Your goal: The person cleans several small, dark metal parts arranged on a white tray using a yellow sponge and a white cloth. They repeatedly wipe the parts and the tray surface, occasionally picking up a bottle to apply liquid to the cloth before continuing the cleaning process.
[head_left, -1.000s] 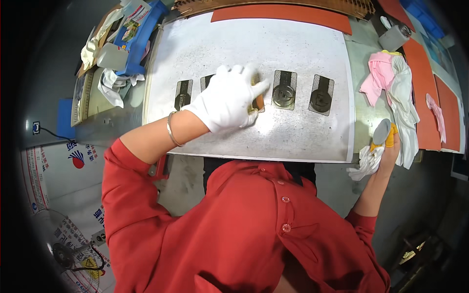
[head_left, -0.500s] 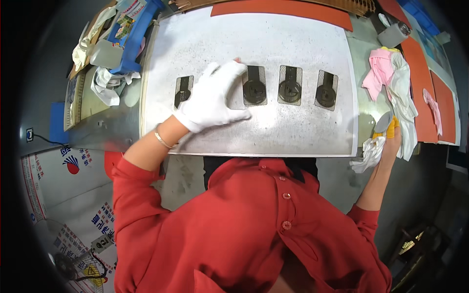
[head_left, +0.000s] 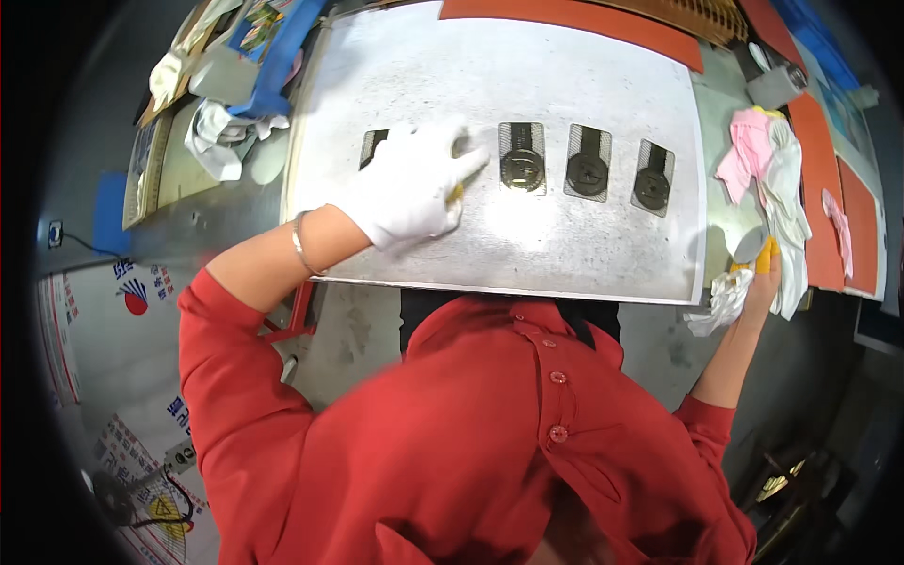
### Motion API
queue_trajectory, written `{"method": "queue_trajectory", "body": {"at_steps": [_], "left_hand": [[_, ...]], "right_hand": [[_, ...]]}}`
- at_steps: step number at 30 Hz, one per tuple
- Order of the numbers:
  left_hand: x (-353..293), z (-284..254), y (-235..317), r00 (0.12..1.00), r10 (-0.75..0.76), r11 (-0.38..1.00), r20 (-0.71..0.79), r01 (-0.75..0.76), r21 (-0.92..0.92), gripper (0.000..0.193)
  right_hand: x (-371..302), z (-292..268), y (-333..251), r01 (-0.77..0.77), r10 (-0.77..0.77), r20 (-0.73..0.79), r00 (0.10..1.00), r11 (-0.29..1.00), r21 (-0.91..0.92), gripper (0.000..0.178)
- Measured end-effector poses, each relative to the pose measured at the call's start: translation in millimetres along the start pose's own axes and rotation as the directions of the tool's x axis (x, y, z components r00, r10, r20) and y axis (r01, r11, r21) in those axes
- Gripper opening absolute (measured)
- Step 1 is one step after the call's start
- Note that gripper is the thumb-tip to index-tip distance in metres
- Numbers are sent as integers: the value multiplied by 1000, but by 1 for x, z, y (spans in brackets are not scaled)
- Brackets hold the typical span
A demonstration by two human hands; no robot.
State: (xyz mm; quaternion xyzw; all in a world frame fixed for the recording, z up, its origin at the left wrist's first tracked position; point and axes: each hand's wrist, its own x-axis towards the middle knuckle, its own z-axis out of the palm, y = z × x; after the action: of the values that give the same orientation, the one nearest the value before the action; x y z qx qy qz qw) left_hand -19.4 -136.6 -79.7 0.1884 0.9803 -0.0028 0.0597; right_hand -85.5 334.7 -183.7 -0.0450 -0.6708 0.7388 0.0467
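Note:
My left hand (head_left: 410,188), in a white glove, is over the left part of the white worktop, slightly blurred. Its fingers are bent but apart, with no object seen in them; a small yellow spot shows near the thumb. It partly covers a flat dark piece with mesh edges (head_left: 375,143). To its right lie three similar pieces, each with a strip and a round disc: one (head_left: 522,169), another (head_left: 588,174) and a third (head_left: 653,188). At the right edge my right hand (head_left: 761,282) is closed round a grey round-ended tool (head_left: 750,245) with yellow at its grip. White cloth (head_left: 723,299) hangs beside it.
Pink cloth (head_left: 747,151) and white cloth (head_left: 786,188) lie right of the worktop, below a translucent bottle (head_left: 778,87). A blue tray (head_left: 282,71) and crumpled white gloves (head_left: 218,141) are at the left. An orange strip (head_left: 574,24) borders the far edge.
My left hand has drawn its spread fingers in somewhat and sits more over the leftmost piece. The whole view has shifted slightly. My right hand keeps its hold.

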Motion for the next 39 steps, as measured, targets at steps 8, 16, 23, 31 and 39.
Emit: {"method": "queue_trajectory", "body": {"at_steps": [8,16,23,31,39], "left_hand": [[-14,24,-24,980,-175,978,-90,162,-130,84],[-16,0,-4,985,31,1000,-169,-31,2,50],[-12,-2,-16,948,-21,991,-317,-23,-134,55],[-39,22,-66,968,-50,943,-246,-36,-332,86],[-59,12,-82,988,-152,949,-13,142,-282,90]], "right_hand": [[1,-1,5,22,-23,-43,999,1000,-13,19],[3,-6,6,20,-20,-5,1000,1000,14,21],[6,-9,10,19,-23,-79,997,998,-61,26],[10,-19,11,-38,33,-55,998,995,-91,22],[22,-38,26,34,-38,-36,999,993,-116,28]]}}
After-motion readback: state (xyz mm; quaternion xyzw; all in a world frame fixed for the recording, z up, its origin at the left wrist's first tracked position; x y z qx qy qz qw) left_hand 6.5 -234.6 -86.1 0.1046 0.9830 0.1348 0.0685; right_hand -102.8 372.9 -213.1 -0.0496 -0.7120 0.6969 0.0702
